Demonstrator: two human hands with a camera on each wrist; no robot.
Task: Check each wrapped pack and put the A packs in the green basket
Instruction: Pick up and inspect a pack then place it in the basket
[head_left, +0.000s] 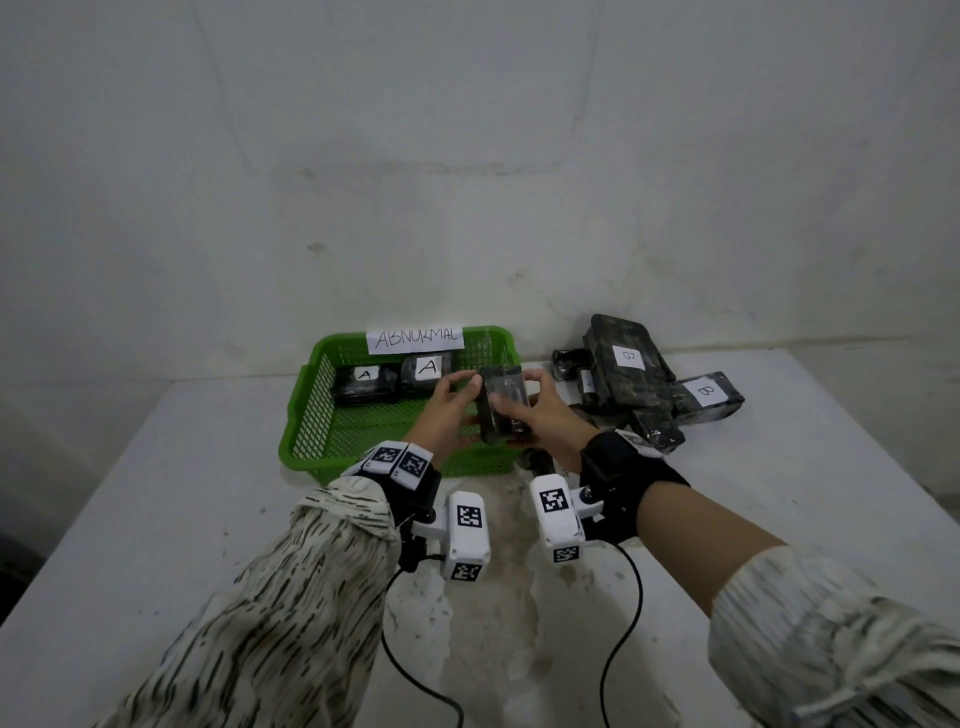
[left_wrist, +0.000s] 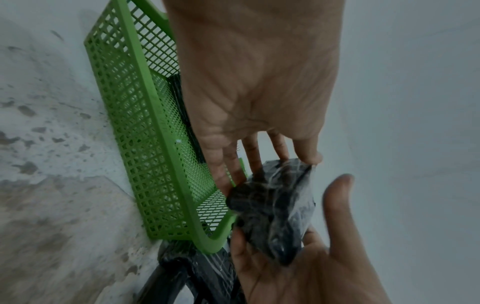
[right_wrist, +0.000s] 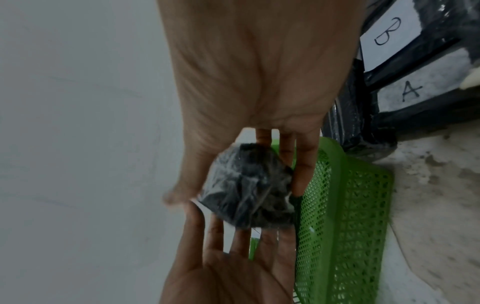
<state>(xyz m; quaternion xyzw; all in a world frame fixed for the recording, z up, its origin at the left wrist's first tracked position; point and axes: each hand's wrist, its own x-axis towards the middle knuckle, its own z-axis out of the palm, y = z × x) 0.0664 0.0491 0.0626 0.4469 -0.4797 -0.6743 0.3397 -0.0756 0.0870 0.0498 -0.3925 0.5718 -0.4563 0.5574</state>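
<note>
Two A packs (head_left: 395, 378) in green basket (head_left: 306, 410), both hands (head_left: 498, 410) gripping wrapped pack (head_left: 504, 400)

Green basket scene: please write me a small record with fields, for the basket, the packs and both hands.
basket: green basket on the white table, paper sign reading ABNORMAL on its far rim
packs in basket: two, each labelled A
held pack: dark, wrapped, above the basket's right part; no label shows in any view
left hand: fingers on the held pack's left side
right hand: grips the held pack from the right
pile right of basket: several dark packs; two B labels and one A label show
</note>
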